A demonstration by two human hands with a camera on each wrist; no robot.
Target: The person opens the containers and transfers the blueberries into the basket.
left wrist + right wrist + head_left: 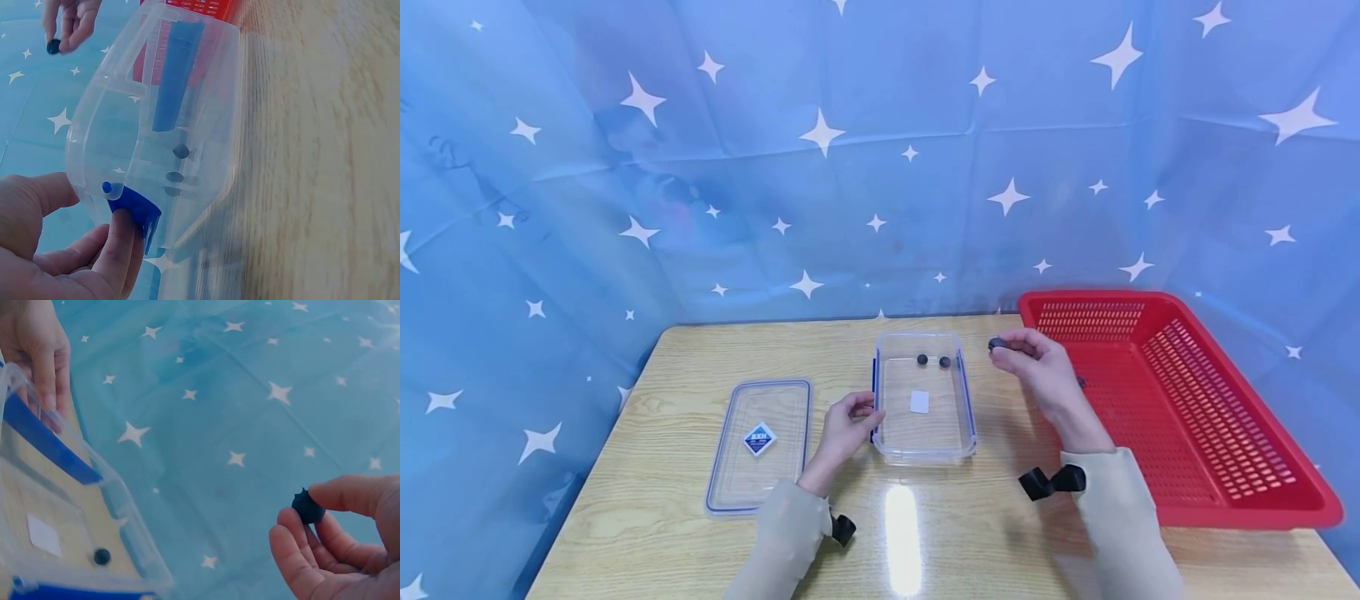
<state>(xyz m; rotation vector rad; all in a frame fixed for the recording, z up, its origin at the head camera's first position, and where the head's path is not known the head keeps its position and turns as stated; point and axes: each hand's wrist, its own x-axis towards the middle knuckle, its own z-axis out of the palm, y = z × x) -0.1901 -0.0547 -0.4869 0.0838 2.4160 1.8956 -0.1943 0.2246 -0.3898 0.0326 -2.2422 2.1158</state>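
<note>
The right hand (1041, 367) pinches a round, matte, dark blueberry (308, 507) with a jagged crown between thumb and fingers, in the air between the container and the basket. The left hand (842, 429) grips the side wall of a clear plastic container (925, 429), rectangular with rounded corners, its fingers against a smooth blue latch (140, 209). Two more blueberries (944, 362) lie inside, near a flat white square (919, 402). To the left, a translucent blue-edged lid (737, 475) lies flat on the wood-grained tabletop (677, 375). To the right, the right forearm covers part of a perforated red plastic basket (1150, 408); behind hangs a creased blue curtain (775, 183) with white stars
</note>
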